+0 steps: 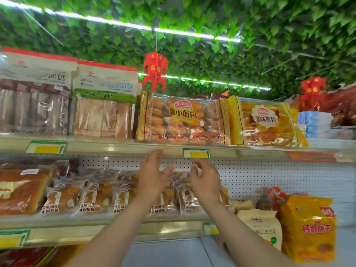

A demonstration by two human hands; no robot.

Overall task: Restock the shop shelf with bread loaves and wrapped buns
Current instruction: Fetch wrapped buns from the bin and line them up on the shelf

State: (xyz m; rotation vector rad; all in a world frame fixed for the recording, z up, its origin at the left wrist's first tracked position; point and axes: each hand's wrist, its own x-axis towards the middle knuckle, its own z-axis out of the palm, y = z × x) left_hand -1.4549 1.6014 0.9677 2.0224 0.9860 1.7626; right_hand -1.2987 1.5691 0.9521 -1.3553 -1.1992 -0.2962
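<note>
Left hand and right hand raised empty with fingers spread, blurred, partly hiding wrapped buns on the middle shelf.

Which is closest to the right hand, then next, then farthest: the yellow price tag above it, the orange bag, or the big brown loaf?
1. Yellow price tag, just above the right hand.
2. Orange bag, lower right.
3. Brown loaf, far left.
</note>
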